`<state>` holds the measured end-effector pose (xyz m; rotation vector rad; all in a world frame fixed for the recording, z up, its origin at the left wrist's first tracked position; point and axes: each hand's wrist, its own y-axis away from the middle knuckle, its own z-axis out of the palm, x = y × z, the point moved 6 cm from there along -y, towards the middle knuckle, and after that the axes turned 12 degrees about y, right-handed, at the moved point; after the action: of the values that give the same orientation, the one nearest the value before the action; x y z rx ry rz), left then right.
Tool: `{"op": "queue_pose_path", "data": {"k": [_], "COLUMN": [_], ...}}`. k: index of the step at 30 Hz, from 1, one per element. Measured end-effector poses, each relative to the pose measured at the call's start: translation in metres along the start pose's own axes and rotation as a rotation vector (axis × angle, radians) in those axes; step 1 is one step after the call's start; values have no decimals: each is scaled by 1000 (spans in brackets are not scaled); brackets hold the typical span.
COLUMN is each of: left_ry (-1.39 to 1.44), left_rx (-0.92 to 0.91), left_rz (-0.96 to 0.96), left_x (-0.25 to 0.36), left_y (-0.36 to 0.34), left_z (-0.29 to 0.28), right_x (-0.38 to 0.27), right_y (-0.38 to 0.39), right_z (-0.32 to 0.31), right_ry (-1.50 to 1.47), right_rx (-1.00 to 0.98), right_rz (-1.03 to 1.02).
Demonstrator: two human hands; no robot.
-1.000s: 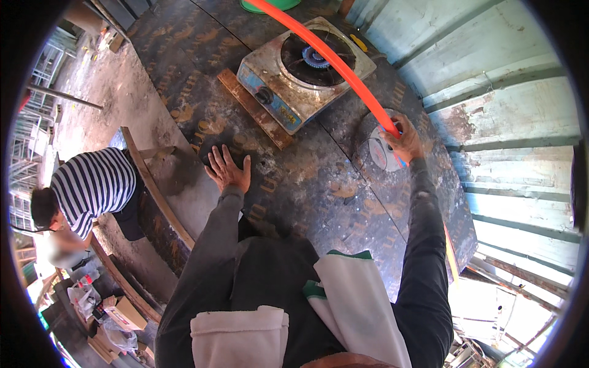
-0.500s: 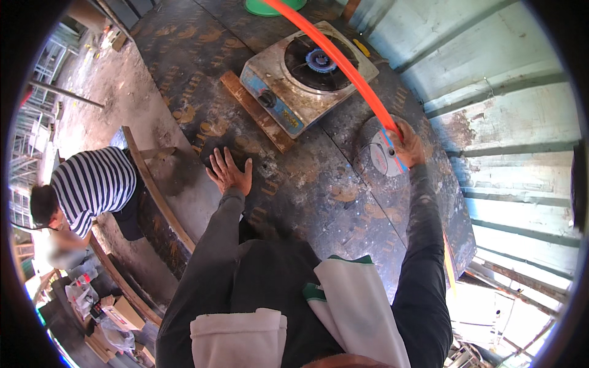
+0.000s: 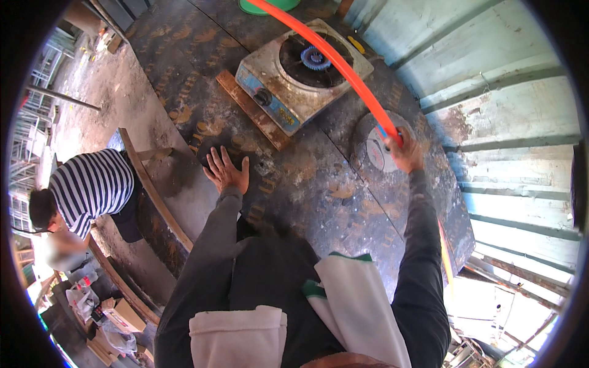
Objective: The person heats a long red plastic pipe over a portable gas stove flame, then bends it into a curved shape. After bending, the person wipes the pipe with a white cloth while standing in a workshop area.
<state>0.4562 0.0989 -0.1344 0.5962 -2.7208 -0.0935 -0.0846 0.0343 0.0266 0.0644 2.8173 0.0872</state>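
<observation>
My right hand (image 3: 406, 151) is closed round the lower end of a bright orange pipe (image 3: 361, 86). The pipe curves up and to the left, passing over a burning gas stove (image 3: 288, 109) and out of view at the top. A small blue mark shows on it just by my fingers. Below that hand, a dark round disc (image 3: 375, 154) with a pale centre lies on the dark board tabletop (image 3: 319, 184), partly covered. My left hand (image 3: 227, 170) rests palm down near the table's left edge, fingers spread, with nothing in it.
A wooden strip (image 3: 253, 110) lies along the stove's front. A green basin (image 3: 270, 5) sits at the far edge. Corrugated metal wall (image 3: 497, 110) bounds the right side. At left, a person in a striped shirt (image 3: 95, 187) bends beside a curved wooden rail (image 3: 156, 190).
My right hand has turned on the pipe's end, and the blue-marked, holed part seen below the fingers is now mostly hidden. The pipe has shifted slightly. My left hand stays flat.
</observation>
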Motion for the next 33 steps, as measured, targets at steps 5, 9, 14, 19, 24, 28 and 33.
{"op": "queue_pose_path", "data": {"k": [5,9,14,19,24,28,33], "left_ry": [-1,-5,-6,-1,17,1,-23], "left_rx": [-26,5,-36,-71,-8,-48,-49], "left_rz": [12,29,1,-12,21,-4,-7], "left_x": [1,1,0,6,3,9,-2], "left_y": [1,-1,2,3,1,-5,3], "left_z": [4,1,1,0,0,0,3], "right_x": [14,14,1,-28,-29,-28,-65], "right_y": [-6,2,-4,-6,-14,-42,-56], "right_z": [17,9,-6,-32,-21,-9,-5], "right_ry": [-27,-16,177,-82,-229,-168,-219], "right_rx": [-20,103,137,146,1,87,51], "right_rz": [-49,-90,-67,-102,-81,-172,-91]}}
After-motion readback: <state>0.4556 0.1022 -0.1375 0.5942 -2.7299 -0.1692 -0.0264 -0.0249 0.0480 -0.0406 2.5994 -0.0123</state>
